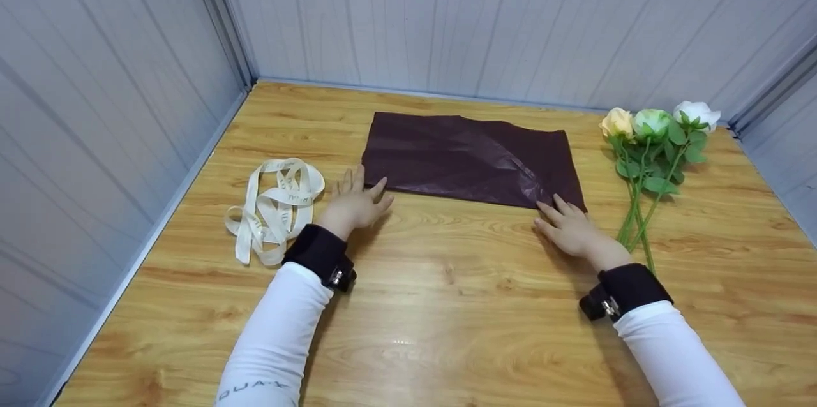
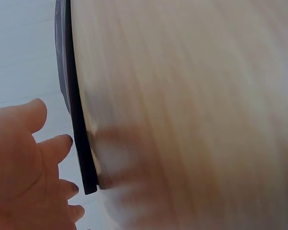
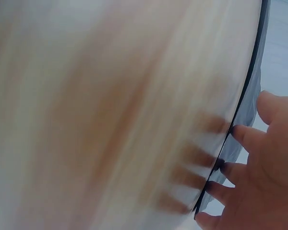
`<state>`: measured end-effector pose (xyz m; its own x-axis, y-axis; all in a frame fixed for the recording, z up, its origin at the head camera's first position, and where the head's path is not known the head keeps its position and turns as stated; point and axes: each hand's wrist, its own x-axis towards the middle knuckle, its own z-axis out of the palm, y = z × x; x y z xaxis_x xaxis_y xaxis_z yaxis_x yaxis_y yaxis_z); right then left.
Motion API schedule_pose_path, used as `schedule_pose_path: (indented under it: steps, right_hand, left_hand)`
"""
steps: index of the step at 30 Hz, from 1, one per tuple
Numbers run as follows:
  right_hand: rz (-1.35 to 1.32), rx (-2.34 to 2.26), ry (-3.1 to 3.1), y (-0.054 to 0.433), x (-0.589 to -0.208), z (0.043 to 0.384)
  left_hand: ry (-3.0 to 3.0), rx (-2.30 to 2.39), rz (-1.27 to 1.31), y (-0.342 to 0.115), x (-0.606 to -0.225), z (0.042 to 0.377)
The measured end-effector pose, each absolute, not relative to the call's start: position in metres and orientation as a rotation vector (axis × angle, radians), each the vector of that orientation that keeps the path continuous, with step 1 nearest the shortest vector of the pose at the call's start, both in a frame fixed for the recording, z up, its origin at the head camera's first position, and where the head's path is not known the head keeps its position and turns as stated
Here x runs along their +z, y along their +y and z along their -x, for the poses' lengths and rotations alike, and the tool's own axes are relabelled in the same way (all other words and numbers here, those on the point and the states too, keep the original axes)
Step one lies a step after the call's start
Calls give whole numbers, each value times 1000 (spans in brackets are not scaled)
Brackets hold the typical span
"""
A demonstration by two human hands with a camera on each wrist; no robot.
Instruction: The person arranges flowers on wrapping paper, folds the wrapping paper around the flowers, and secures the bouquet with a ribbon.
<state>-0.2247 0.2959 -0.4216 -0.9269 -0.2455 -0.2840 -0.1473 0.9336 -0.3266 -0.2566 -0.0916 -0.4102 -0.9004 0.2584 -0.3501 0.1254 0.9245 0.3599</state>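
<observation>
A dark maroon sheet, glossy and creased like wrapping paper, lies flat on the wooden table. My left hand is at its near left corner with the fingers spread. In the left wrist view, the fingertips of that hand come close to the sheet's dark edge; whether they touch it I cannot tell. My right hand rests its fingertips on the near right corner. The right wrist view shows the right hand's extended fingers along the thin edge of the sheet.
A loose heap of cream printed ribbon lies left of my left hand. Three stemmed flowers, one peach, one green-white and one white, lie at the right, stems near my right wrist. Panel walls border the wooden table.
</observation>
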Motion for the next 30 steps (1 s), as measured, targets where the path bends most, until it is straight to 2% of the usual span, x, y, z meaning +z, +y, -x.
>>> schedule_pose_path:
  steps: [23, 30]
  right_hand:
    - [298, -580, 2864, 298, -422, 222]
    - [123, -717, 2833, 300, -420, 224]
  left_hand:
    - [2718, 494, -278, -96, -413, 253]
    - [2752, 499, -281, -95, -412, 253]
